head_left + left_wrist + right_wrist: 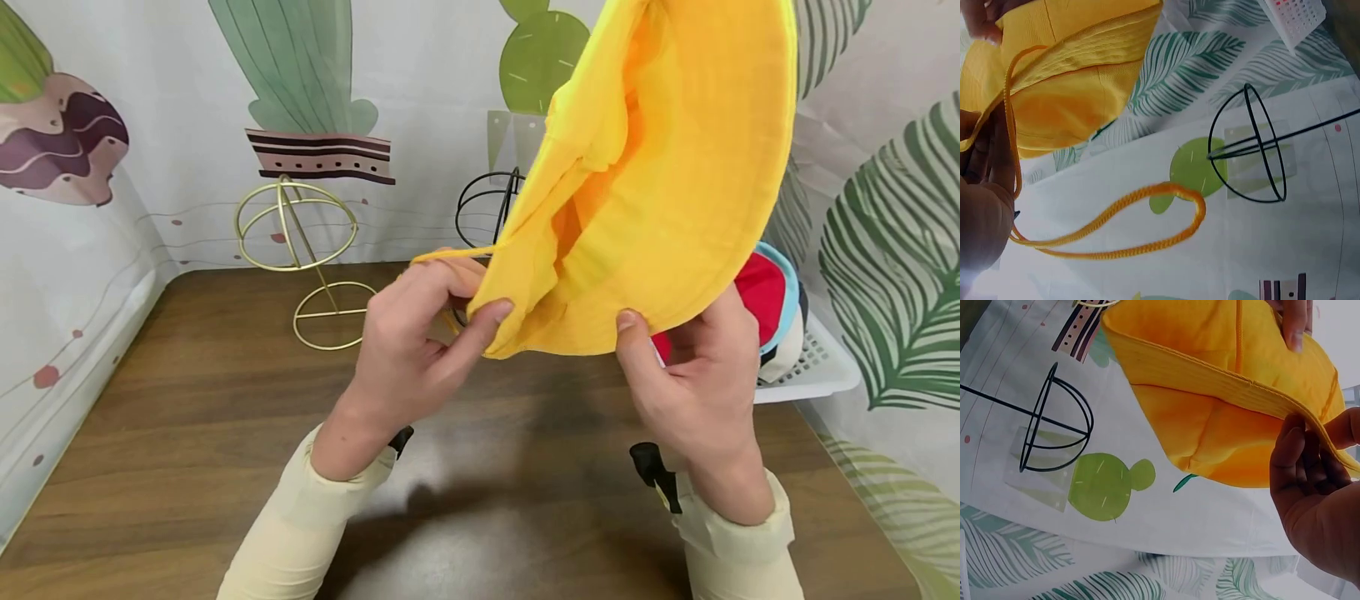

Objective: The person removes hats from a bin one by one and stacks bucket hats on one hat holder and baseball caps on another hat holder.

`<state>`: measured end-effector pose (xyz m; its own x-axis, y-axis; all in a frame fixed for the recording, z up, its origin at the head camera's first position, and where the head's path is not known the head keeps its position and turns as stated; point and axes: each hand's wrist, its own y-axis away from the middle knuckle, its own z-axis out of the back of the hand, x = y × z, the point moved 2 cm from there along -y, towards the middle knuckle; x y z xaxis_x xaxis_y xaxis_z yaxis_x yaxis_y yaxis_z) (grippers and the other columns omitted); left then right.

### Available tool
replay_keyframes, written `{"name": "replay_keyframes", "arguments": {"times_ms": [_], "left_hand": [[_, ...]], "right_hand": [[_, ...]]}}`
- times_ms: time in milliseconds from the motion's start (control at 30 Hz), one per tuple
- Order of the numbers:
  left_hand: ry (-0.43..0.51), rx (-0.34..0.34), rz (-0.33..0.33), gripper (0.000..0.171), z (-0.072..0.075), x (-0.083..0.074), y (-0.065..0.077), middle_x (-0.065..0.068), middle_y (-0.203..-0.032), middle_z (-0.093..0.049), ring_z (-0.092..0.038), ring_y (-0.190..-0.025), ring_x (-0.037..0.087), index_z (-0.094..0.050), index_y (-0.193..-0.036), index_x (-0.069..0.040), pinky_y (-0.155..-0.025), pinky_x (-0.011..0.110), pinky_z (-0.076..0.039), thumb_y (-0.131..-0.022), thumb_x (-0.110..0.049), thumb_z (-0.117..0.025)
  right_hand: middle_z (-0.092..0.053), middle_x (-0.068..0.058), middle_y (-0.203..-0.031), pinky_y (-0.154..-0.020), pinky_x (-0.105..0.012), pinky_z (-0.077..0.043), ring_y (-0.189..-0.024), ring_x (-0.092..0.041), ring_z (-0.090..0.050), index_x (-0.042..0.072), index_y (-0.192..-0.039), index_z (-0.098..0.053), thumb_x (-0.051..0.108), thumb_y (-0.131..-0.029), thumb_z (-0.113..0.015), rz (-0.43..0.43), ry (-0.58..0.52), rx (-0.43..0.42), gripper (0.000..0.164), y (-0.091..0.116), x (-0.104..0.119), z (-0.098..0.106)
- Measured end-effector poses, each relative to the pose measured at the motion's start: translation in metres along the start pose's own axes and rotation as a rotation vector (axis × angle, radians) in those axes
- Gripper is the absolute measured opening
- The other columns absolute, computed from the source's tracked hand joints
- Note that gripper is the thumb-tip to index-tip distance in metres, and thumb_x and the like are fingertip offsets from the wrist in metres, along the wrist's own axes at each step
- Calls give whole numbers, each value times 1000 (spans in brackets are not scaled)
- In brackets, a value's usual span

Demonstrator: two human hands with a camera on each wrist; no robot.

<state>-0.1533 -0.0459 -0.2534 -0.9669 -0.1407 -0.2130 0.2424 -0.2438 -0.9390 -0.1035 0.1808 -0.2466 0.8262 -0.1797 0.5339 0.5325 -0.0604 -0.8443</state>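
A yellow bucket hat (675,167) is held up above the table, its inner side and wide brim turned toward me. My left hand (420,333) pinches the brim's edge at the lower left, thumb in front and fingers behind. A yellow cord (1172,189) runs by the left fingers and hangs as a loop in the left wrist view. My right hand (697,383) grips the brim at the lower right, its thumb on the near face; the fingers behind are partly hidden in the head view.
A gold wire hat stand (330,315) stands at the back left of the wooden table (225,433). Behind the hat is a black wire stand (1037,415), partly hidden. On the right, a white basket (821,375) holds a red item with light-blue trim (763,296) and other fabric pieces.
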Motion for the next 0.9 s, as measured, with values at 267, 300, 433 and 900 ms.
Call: {"name": "replay_keyframes", "arguments": {"times_ms": [267, 300, 433, 900], "left_hand": [[33, -118, 78, 19, 12, 7, -4, 16, -87, -68, -69, -84, 24, -60, -89, 8, -74, 25, -60, -91, 1, -78], [41, -131, 91, 19, 13, 8, -4, 16, -87, -67, -68, -84, 23, -60, -89, 9, -74, 24, -60, -89, 3, -78], [66, -179, 141, 19, 15, 11, -5, 17, -87, -66, -68, -84, 23, -59, -90, 11, -74, 26, -61, -90, 3, -76], [129, -329, 315, 25, 29, 25, -5, 12, -90, -68, -71, -74, 23, -61, -96, 17, -69, 28, -62, -92, 0, -78]], "right_hand": [[-66, -17, -94, -80, -27, -58, -81, -23, -65, -25, -110, -54, -9, -85, -61, 9, 6, -128, 31, -6, -1, 1], [-65, -17, -94, -79, -27, -58, -80, -23, -65, -25, -110, -54, -9, -85, -60, 6, 3, -138, 30, -7, 0, 1], [-64, -19, -95, -78, -28, -57, -79, -24, -63, -25, -111, -55, -9, -86, -58, -1, -4, -169, 30, -8, -1, 2], [-61, -23, -96, -69, -29, -52, -77, -30, -56, -26, -109, -54, -14, -86, -52, 1, -108, -301, 26, -15, -16, 8]]}}
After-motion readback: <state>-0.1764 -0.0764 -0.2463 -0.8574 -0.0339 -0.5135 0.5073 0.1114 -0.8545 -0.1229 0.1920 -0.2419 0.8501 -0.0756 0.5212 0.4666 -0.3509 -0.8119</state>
